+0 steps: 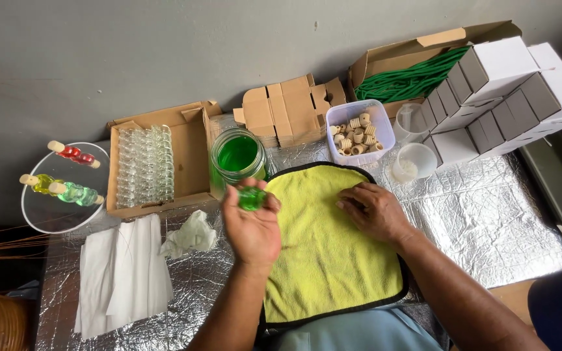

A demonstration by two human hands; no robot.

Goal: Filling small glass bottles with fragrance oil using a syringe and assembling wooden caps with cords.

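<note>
A small green-filled bottle (252, 197) was held pinched in the fingertips of the left hand (253, 227) just near of the jar of green liquid (237, 156) — filling judged done, wiping next — while the right hand (375, 211) was rested, fingers spread, on the yellow cloth (323, 260).

On the foil-covered table (502, 221) a cloth (326, 253) lies at the centre, the right hand (375, 211) resting flat on its upper part and the left hand (252, 231) at its 9 o'clock edge, pinching a small bottle (252, 197). A jar (237, 158) stands at the cloth's 11 o'clock, a tray of empty bottles (144, 166) lies at the jar's 9 o'clock, and a round plate (40, 208) bearing filled bottles lies farther that way. At the cloth's 12 o'clock sits a tub of stoppers (361, 132) with flat cartons (287, 110) at its 9 o'clock, stacked boxes (502, 97) at 2 o'clock, and folded tissues (121, 273) at 9 o'clock.
</note>
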